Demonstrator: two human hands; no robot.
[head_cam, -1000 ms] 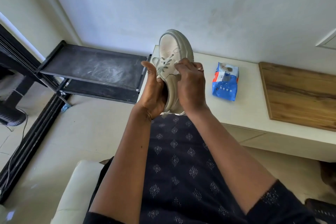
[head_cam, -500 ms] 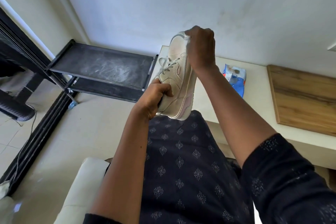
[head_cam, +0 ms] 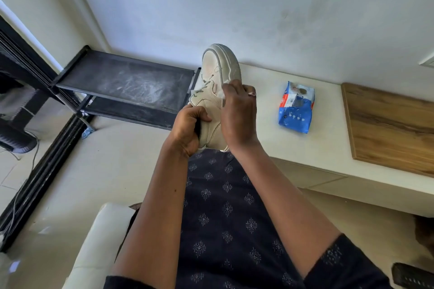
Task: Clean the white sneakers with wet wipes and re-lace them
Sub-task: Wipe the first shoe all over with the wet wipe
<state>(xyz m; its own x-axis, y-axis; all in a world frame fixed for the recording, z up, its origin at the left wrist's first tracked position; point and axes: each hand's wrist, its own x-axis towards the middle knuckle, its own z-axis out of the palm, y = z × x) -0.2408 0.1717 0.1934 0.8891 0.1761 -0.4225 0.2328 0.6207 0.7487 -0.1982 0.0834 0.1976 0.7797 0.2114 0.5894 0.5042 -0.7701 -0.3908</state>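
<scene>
My left grip (head_cam: 187,129) curls round the sneaker (head_cam: 220,65), held toe up by the left edge of the bench (head_cam: 328,145). My right grip (head_cam: 237,115) pinches a wet wipe (head_cam: 224,92) against its side. A blue wipes pack (head_cam: 296,108) lies mid-bench; its print is illegible.

Bare bench (head_cam: 328,145) shows between the sneaker (head_cam: 220,70) and the wipes pack (head_cam: 296,108), and between pack and wooden board (head_cam: 389,124), with the wall (head_cam: 234,7) close behind and a black rack (head_cam: 131,82) flanking the left.
</scene>
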